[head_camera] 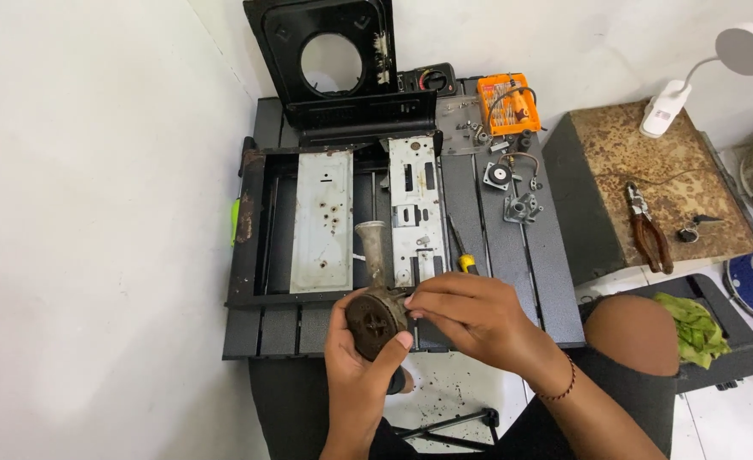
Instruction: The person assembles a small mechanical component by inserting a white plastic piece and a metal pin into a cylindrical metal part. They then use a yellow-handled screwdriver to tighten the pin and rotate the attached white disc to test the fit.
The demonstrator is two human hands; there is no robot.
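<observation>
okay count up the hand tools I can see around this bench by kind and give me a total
Pliers on the rusty box: 1
Screwdriver, yellow and black handle, on the table: 1
Orange bit set case at the table's back: 1
Total: 3

The left hand holds a rusty burner part; the right hand touches its rim.

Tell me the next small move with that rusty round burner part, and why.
Probably keep the left hand gripping the burner part while the right hand works its rim: the right fingertips already pinch there, and the screwdriver lies close.
</observation>
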